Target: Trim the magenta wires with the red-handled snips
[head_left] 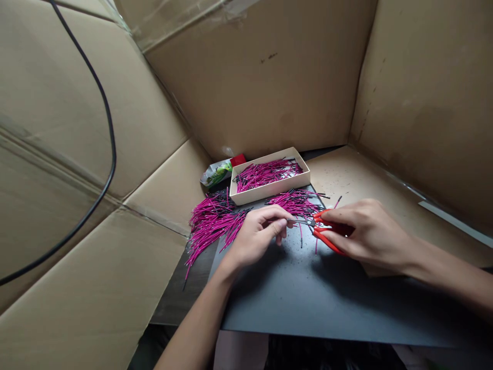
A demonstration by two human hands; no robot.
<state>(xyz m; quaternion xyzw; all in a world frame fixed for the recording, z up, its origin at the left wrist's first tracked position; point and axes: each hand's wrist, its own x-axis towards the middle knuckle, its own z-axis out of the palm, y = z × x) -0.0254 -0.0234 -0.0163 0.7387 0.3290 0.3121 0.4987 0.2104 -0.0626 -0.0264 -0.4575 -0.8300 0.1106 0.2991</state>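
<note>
My right hand grips the red handles of a pair of scissors, whose blades point left. The blade tips reach the fingertips of my left hand, which is pinched closed on something thin that I cannot make out. Behind my hands, a loose pile of magenta wires with black ends lies on the grey mat. A larger pile of the same wires is left of my left hand. More fill a cream box behind both piles.
A green and white packet with a red part lies left of the box. Cardboard walls enclose the back and sides. A black cable hangs at the left. A cardboard sheet covers the back right of the table.
</note>
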